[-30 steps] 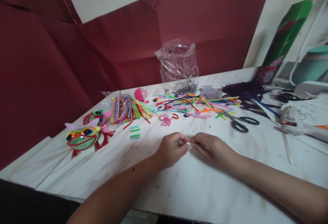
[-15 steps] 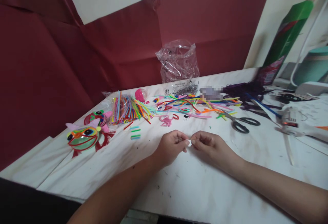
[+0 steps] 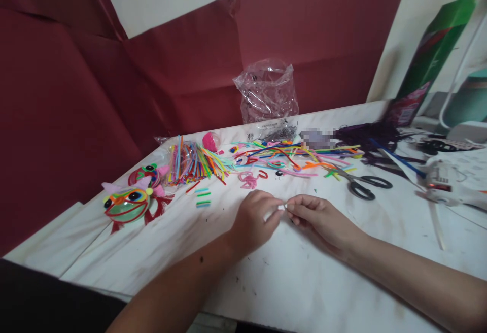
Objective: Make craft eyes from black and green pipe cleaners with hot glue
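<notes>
- Two bare hands meet at the middle of the frame, low over the white table [image 3: 312,292], with a small white piece [image 3: 274,211] pinched between them.
- Left hand [image 3: 253,219] comes in from the lower left, fingers curled in, thumb and forefinger closed on the piece's left end.
- Right hand [image 3: 323,217] comes in from the lower right, its fingertips [image 3: 292,206] nipping the piece's right end; the other fingers are loosely bent.
- That white piece looks like a short bit of fuzzy craft stem, though it is too small to be sure. Its long axis runs roughly left to right, slightly up toward the right, bridging the gap between the two thumbs.
- Neither hand is nearer: both touch it, one at each end, so it lies straight ahead of both sets of fingertips.
- Beyond the hands, toward the upper middle, lies a loose heap of coloured stems [image 3: 289,155], well apart from the fingers.
- Black-handled scissors [image 3: 365,186] rest to the right of centre, nearer the right hand than the left.
- At the left edge sit two round craft faces [image 3: 127,203] with big eyes.
- A crumpled clear bag [image 3: 268,92] stands against the dark red backdrop [image 3: 57,120].
</notes>
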The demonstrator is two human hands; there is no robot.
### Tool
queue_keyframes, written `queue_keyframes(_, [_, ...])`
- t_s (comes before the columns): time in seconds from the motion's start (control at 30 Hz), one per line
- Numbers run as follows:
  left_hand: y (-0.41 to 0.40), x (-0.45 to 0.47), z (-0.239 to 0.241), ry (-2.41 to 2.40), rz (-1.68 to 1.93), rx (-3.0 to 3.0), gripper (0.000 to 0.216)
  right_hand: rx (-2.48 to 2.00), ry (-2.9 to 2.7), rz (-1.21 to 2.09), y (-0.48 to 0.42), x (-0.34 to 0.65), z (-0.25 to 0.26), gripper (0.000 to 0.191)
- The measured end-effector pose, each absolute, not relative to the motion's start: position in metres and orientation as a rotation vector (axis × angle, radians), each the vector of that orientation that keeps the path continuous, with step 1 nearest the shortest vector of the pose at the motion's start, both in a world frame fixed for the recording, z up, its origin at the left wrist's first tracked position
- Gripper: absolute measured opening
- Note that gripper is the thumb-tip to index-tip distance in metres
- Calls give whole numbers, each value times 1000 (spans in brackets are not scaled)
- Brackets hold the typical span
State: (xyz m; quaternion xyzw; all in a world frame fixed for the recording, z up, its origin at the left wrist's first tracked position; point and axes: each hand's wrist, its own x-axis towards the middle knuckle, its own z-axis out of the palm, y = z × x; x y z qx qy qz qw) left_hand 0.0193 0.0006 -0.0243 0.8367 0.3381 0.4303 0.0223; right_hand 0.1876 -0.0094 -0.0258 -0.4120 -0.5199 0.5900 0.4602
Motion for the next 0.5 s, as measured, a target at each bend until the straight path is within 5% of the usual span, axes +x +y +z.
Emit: queue_keyframes(0.5, [-5,25,-23,1030,1276,2866,13,-958,-1214,1565,-11,184,-29,26])
